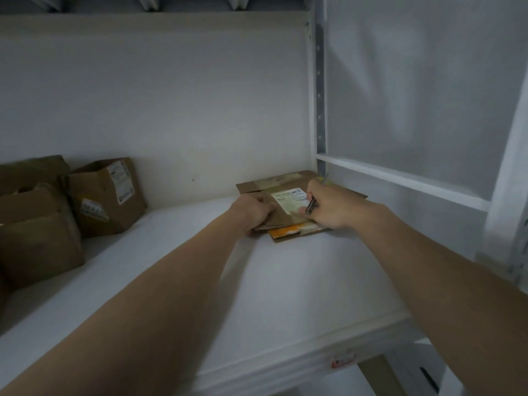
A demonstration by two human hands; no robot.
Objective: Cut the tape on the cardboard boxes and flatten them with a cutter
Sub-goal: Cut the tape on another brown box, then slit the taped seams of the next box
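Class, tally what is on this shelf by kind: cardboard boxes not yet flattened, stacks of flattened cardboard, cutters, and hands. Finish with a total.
Unflattened boxes: 3
Flattened cardboard stack: 1
Cutter: 1
Hands: 2 (left hand, right hand)
Total: 7

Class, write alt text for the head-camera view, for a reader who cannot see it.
A person's left hand grips a flattened brown cardboard box on a white shelf while the right hand holds a slim metal cutter over its white label. Upright brown cardboard boxes stand at left.
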